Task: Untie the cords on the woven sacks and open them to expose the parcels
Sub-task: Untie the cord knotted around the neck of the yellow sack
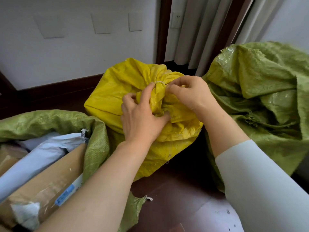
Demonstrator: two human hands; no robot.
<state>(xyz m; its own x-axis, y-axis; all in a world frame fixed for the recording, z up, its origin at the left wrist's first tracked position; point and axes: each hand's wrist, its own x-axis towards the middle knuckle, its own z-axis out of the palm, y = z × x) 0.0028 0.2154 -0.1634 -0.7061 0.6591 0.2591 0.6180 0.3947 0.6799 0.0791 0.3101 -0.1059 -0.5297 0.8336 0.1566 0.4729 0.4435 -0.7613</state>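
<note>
A yellow woven sack (108, 91) stands on the dark wooden floor in the middle, its neck bunched and tied with a thin white cord (159, 83). My left hand (142, 118) grips the gathered neck just below the tie, forefinger reaching up to the cord. My right hand (189, 92) pinches the cord at its right end. A green woven sack (55, 121) at the lower left lies open and shows parcels: white mailers (41, 153) and a long brown carton (48, 180). Another green sack (260, 91) slumps at the right, folded over on itself.
A white wall with a dark skirting board (55, 87) runs behind the sacks. A dark door frame (164, 29) and pale curtains (200, 34) stand at the back. Bare dark floor (177, 186) shows between my forearms.
</note>
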